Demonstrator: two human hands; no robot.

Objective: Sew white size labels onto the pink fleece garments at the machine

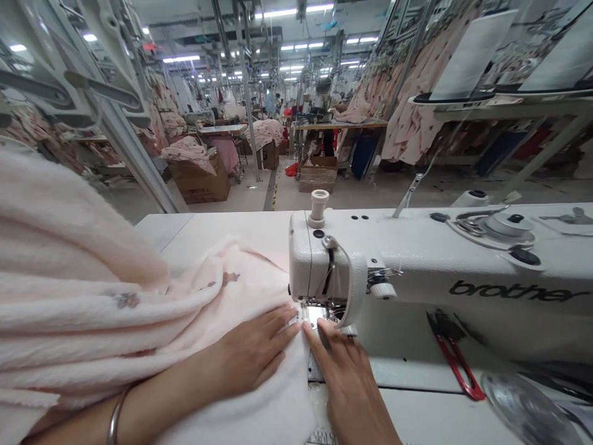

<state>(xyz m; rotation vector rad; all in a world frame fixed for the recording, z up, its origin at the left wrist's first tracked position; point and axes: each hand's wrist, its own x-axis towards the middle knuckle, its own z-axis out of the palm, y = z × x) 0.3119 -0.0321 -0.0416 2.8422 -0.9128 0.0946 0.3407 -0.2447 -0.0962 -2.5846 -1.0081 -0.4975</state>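
Pale pink fleece fabric (pixel 259 281) with small brown prints spreads under the head of a white sewing machine (pixel 319 262). My left hand (pixel 254 349) lies flat on the fabric, fingers stretched toward the presser foot. A metal bangle (pixel 115 417) circles that wrist. On the other side, my right hand (pixel 347 380) rests at the fabric's right edge beside the needle plate (pixel 315 368), index finger extended close to the presser foot. Its fingers are spread and pressing down. The needle area is lit, and the needle itself is hard to make out.
Red thread snips (pixel 456 358) lie on the machine bed to the right, near a clear round dish (pixel 528 408). Bunched fabric fills the left side. Thread cones (pixel 470 55) stand at upper right. Cardboard boxes (pixel 199 179) and hanging pink garments (pixel 417 93) are beyond the table.
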